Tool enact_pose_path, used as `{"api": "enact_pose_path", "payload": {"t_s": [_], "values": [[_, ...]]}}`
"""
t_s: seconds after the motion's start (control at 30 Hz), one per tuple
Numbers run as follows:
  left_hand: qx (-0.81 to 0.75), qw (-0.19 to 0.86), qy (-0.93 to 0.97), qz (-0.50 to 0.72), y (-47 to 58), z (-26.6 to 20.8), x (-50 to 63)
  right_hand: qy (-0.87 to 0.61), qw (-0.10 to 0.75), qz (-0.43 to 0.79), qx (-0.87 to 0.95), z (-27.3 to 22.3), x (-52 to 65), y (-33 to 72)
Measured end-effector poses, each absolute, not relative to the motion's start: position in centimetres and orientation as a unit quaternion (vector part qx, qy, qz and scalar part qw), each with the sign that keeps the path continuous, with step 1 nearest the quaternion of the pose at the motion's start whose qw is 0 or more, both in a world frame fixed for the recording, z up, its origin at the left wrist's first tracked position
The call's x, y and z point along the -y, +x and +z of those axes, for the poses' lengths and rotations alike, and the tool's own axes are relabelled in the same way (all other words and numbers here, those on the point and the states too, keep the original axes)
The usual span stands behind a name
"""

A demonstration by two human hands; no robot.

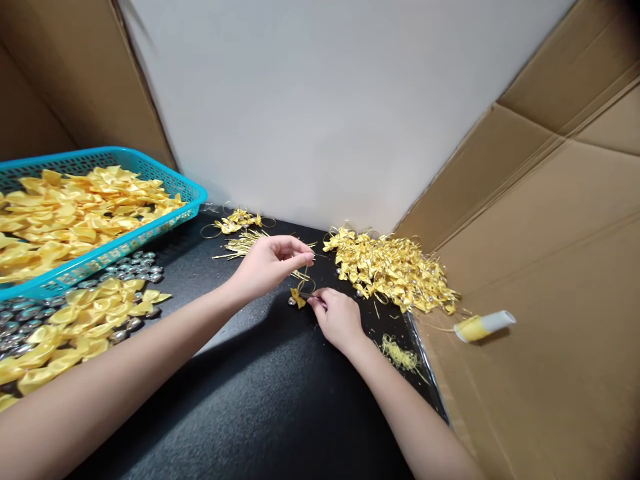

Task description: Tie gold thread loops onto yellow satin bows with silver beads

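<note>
My left hand (270,267) is raised above the black table, thumb and finger pinched on a thin gold cord (307,270). The cord hangs toward a small yellow bow (298,298), which has a silvery bead or bell at its side. Close by the bow, my right hand (341,319) is closed, with a small dark, thin object partly showing at the fingertips; its kind is hidden. Behind my left hand lie cut gold cord pieces (245,244). To the right of both hands is a large pile of yellow bows (395,267) with cord loops and silvery beads.
At left, a blue basket (200,195) holds yellow ribbon pieces. More ribbon pieces (95,313) and silvery beads (145,267) lie before it. A few looped bows (237,220) sit near the white wall. Thread scraps (400,353) and a cord-wrapped tube (485,325) are at right, beside cardboard (560,267).
</note>
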State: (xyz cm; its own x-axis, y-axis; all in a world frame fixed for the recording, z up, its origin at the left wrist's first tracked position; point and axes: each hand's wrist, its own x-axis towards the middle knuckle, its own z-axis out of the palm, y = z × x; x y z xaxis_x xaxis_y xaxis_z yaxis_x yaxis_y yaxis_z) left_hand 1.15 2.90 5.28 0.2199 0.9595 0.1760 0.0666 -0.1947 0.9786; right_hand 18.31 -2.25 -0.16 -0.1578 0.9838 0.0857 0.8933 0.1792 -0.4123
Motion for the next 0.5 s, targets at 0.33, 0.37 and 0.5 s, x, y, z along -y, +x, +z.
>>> {"api": "enact_pose_path", "payload": {"t_s": [0.33,0.37,0.5], "values": [[-0.500,0.324,0.685,0.420,-1.4,5.2,-4.9,-0.643,0.229,0.181,0.708,1.1,6.4,23.0],[-0.513,0.289,0.724,0.359,-2.1,4.9,-5.4,-0.659,0.236,0.175,0.692,0.9,7.5,24.7],[-0.551,0.239,0.780,0.174,-3.5,3.7,-6.2,-0.728,0.282,0.088,0.619,-1.1,12.3,32.8]]}}
